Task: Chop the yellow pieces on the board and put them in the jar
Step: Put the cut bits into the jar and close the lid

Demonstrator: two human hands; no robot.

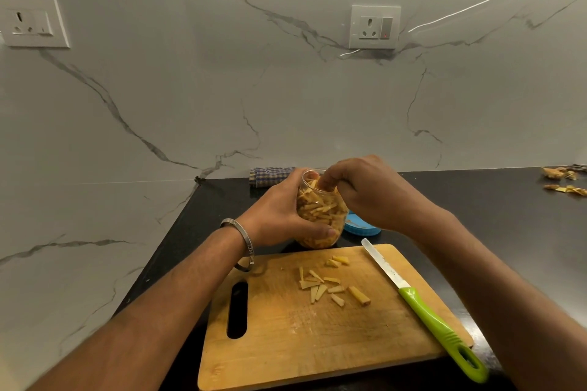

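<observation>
— Glass, is it, that jar [320,213] being held behind the board?

— Clear, at least; glass or plastic, I can't tell. The left hand [282,216] is wrapping around its side, thumb lying across the front near the bottom, fingers curling round the far side. It is tilting a little toward the right hand and sitting just past the far edge of the wooden cutting board [286,343], over the black counter [508,216].

— And the right hand?

— The right hand [365,190] is reaching over the jar's mouth with its fingertips bunched together and dipping inside the rim. Whether it is pinching any pieces, I can't tell; the fingertips are hiding among the yellow sticks filling the jar.

— Are any yellow pieces lying outside the jar?

— Yes, a small scatter of yellow pieces [330,286] is lying near the middle of the board, with two more nearer the far edge.

— Where is the knife resting?

— A knife [422,305] with a green handle is lying diagonally along the board's right side, blade pointing away, handle end hanging past the near right corner. Nobody is touching it.

— Anything else showing?

— A blue lid [362,227] is lying flat just right of the jar, a checked cloth [270,176] is sitting against the marble wall, peelings [562,181] are lying at the far right, and a metal bangle [244,244] is circling the left wrist.
</observation>
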